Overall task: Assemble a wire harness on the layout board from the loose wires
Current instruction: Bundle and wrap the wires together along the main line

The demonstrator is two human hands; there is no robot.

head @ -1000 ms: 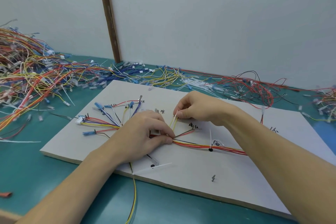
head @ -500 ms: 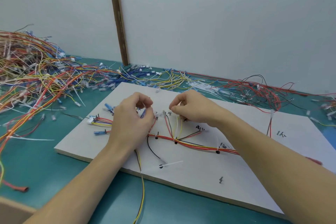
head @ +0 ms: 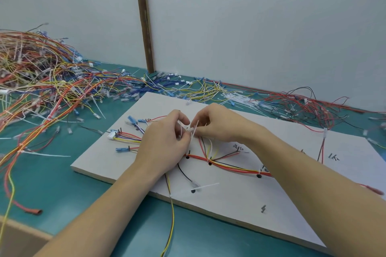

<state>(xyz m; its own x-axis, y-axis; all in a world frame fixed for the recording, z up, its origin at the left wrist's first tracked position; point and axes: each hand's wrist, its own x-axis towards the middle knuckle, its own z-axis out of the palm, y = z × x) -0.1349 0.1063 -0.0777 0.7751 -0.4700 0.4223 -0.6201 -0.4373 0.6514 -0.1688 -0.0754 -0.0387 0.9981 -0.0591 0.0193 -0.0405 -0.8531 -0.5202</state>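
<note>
A thin white cable tie (head: 193,132) is pinched between the two hands over the far middle of the layout board (head: 240,198): the left hand (head: 165,148) has its thumb and forefinger curled onto it from one side, and the right hand (head: 217,125) closes its fingertips on it from the other, with the knuckles of both nearly touching. The harness trunk (head: 234,166), a red, orange and yellow bundle, lies on the board just nearer than the hands and runs toward the board's right end under the right forearm, with a branch of red, black, white and yellow wires rising from it to the hands. The likely risk, as a judgement, is that the tie is drawn tight around the wrong wires or off its marked spot, because the branch wires fan apart beneath the fingers and the hands hide the place (whether the tie already encircles any wire cannot be told). A tug could also lift the branch off its black pegs. At the board's left end a white connector (head: 111,134) and blue terminals (head: 130,120) are laid out; a loose tie (head: 206,185) rests near the board's front edge. A heap of loose wires (head: 41,81) is spread left of and behind the board, close enough to snag a sleeve-less forearm reaching for stock.
</note>
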